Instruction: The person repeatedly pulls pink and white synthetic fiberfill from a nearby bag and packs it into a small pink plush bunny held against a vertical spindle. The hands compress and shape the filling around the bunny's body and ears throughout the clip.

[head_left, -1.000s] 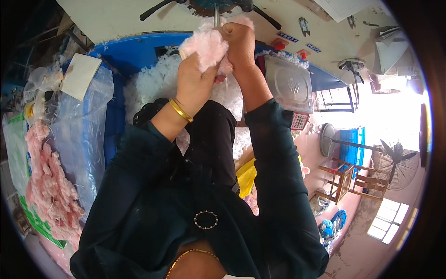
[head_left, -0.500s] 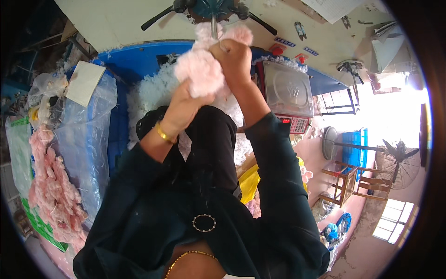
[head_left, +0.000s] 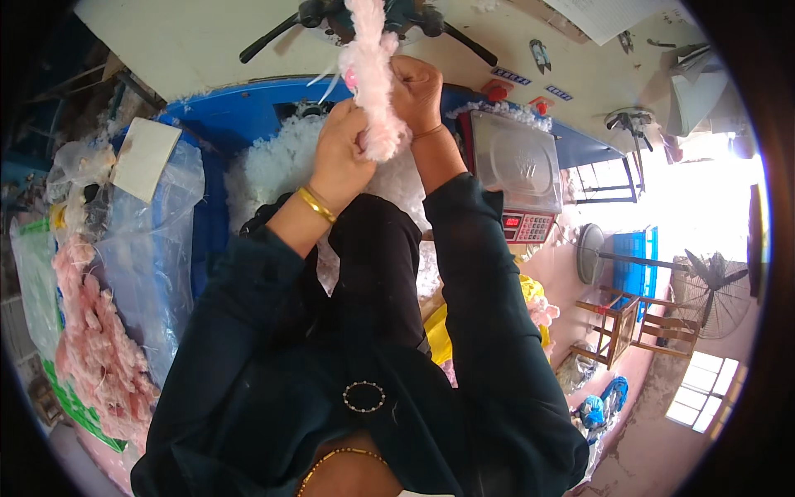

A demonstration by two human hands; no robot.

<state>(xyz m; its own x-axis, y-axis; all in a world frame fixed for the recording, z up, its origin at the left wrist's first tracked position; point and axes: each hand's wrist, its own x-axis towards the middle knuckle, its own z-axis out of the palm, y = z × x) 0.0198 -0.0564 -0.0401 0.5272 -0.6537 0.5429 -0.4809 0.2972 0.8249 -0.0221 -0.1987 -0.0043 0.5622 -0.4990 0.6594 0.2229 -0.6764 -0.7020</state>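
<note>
A fluffy pink plush toy piece (head_left: 377,91) hangs upright between my hands, narrow side toward me. It has a bright pink spot on its left side, and thin white strips stick out there. My left hand (head_left: 341,153), with a gold bracelet at the wrist, is closed on its lower left side. My right hand (head_left: 416,95) is curled against its right side, fingers bent in and partly hidden. Behind the plush, a dark machine head with black lever handles (head_left: 460,41) stands on the tabletop; its metal nozzle is hidden now.
White fibre stuffing (head_left: 277,166) fills the blue trough (head_left: 211,99) below my hands. A red-framed scale (head_left: 517,166) stands right, and thread snips (head_left: 540,56) lie on the table. Pink plush pieces (head_left: 99,348) are heaped left, beside clear plastic bags (head_left: 153,240).
The plush has turned from a broad, rounded side to a narrow one and reaches higher, covering the nozzle. My left hand has moved up; my right hand has shifted slightly.
</note>
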